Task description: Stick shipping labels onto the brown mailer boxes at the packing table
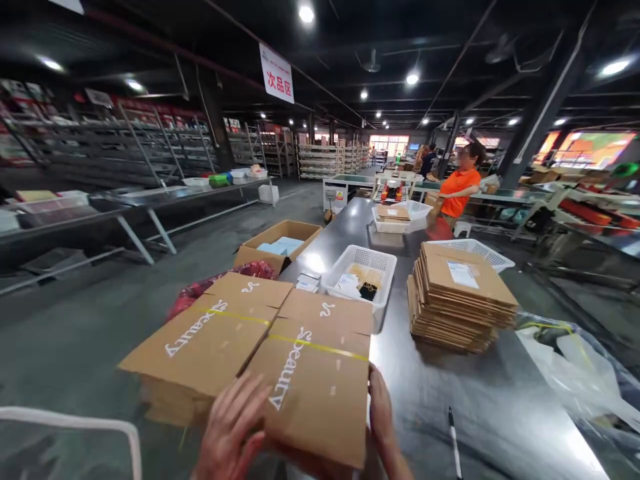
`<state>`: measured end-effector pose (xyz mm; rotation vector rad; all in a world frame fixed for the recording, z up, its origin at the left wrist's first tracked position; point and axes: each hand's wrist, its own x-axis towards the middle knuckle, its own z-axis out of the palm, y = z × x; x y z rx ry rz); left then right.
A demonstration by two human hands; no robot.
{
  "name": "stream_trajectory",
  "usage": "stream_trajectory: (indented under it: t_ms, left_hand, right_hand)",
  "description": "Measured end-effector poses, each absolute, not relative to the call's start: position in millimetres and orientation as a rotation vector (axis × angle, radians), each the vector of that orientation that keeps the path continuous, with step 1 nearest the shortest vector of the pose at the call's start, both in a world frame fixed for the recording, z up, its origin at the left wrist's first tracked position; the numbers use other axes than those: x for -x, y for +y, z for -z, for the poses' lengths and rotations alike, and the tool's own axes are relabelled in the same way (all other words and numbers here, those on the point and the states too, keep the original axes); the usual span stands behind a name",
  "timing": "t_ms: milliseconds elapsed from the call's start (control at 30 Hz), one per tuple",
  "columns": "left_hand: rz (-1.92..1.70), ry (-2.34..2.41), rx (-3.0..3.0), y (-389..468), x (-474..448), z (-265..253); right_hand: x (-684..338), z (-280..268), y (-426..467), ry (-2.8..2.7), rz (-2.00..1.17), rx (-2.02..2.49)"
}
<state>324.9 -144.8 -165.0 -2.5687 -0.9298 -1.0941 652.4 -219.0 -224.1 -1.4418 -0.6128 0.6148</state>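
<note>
Apparently, the step in hand is steadying the strapped carton bundle [320, 393] that sits between the two hands. The left hand [235, 420] rests loose fingers at its left edge, near the second bundle [200, 340]; the right hand [383, 407] lies along its right side, its grip underneath impossible to tell. Any shift seems to call for even pressure from both sides, below the yellow strap [320, 349].

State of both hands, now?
Left hand: open, fingers at near-left corner of right strapped cardboard stack.
Right hand: against that stack's right side; grip can't be told.
</note>
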Motion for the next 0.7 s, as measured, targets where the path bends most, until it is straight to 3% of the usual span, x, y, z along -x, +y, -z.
stream_trajectory:
  t_ms: [400,700]
  left_hand:
    - [0.499,-0.974,2.591,-220,-387,124]
    - [0.448,-0.934,2.752,-212,-410,115]
  right_hand:
    - [-732,232,-220,-0.932,-1.041,1.219]
    - [-784,229,-226,-0.804,-1.151,1.138]
